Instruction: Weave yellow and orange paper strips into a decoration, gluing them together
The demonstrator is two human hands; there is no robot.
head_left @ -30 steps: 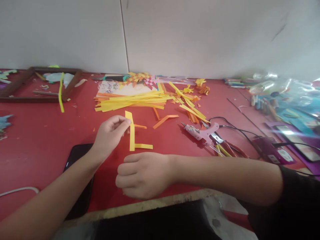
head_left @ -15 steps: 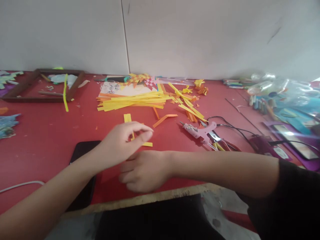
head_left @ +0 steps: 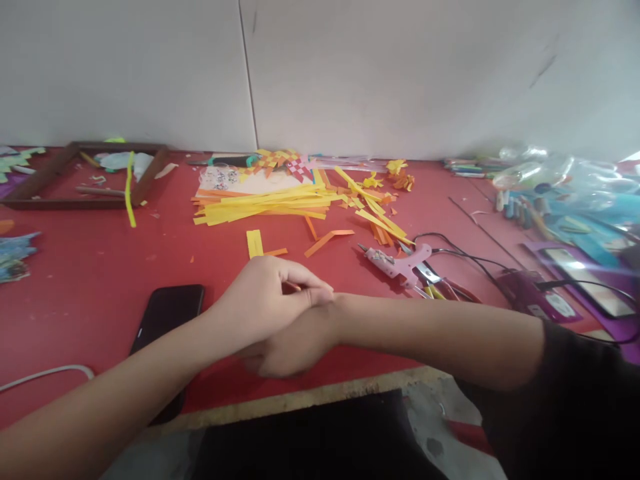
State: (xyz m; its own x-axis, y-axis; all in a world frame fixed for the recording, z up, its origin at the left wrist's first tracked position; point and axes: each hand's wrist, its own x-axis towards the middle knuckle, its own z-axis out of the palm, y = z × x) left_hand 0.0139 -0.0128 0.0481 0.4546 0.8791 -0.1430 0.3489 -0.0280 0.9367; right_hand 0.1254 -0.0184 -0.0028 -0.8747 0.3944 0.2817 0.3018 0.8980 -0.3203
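Note:
Over the front of the table, my left hand [head_left: 270, 290] lies across my right hand [head_left: 295, 350]. Its thumb and forefinger are pinched together against the right wrist; whether something small is between them is hidden. Beneath it my right hand is closed, its fingers curled down and partly covered, so what they hold, if anything, does not show. Just beyond the left knuckles lies a yellow paper strip [head_left: 254, 243], with an orange paper strip [head_left: 276, 252] beside it. A folded orange strip [head_left: 329, 241] rests farther right.
A pile of yellow paper strips [head_left: 265, 203] lies farther back. To the right are a pink glue gun [head_left: 400, 263] with its cable and some pliers [head_left: 440, 287]. A black phone [head_left: 170, 310] lies under my left forearm. A brown frame [head_left: 43, 203] stands back left.
My left hand has moved right and slightly down, from above my right hand onto its wrist. It now covers more of the right hand and a yellow strip seen earlier.

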